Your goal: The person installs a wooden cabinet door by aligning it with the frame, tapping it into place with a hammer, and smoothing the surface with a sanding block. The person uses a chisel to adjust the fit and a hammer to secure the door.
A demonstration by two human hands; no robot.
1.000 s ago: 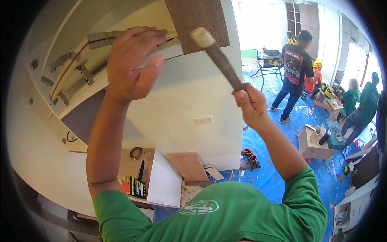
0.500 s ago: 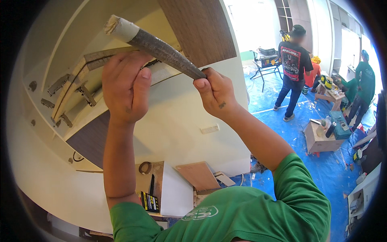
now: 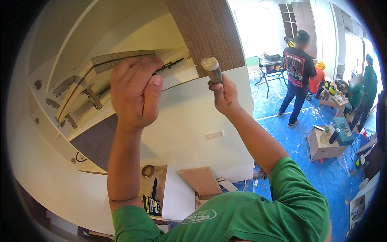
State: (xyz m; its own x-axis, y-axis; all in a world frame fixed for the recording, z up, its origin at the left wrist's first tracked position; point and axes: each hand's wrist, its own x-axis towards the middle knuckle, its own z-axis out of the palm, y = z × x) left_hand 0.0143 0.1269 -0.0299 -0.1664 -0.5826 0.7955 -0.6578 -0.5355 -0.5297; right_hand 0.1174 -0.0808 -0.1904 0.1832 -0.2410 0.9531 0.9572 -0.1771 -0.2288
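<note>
My right hand (image 3: 224, 95) is wrapped around the narrow part of a dark tapering club-like bar (image 3: 214, 75) with a pale, worn end. Seen nearly end-on, the bar stands to the right of my left hand (image 3: 136, 93), apart from it. My left hand is raised at the cabinet opening, fingers curled together and thumb upright; what they grip is hidden. Behind its fingers runs an angled pale wooden strip (image 3: 90, 66) with several metal hinges (image 3: 93, 99) beside it. A thin dark jagged piece (image 3: 171, 64) shows just past the fingertips.
A brown wood-grain panel (image 3: 207, 30) borders the opening, above a white panel (image 3: 189, 117). Below stand a white-sided box (image 3: 177, 193) and a leaning board (image 3: 200, 180). Several people work at the right on blue sheeting (image 3: 290, 157), near a wooden box (image 3: 322, 146) holding bottles.
The bar has swung from slanting above my left hand to the right, and now points toward the view. My left hand has shifted slightly right in the picture, still curled.
</note>
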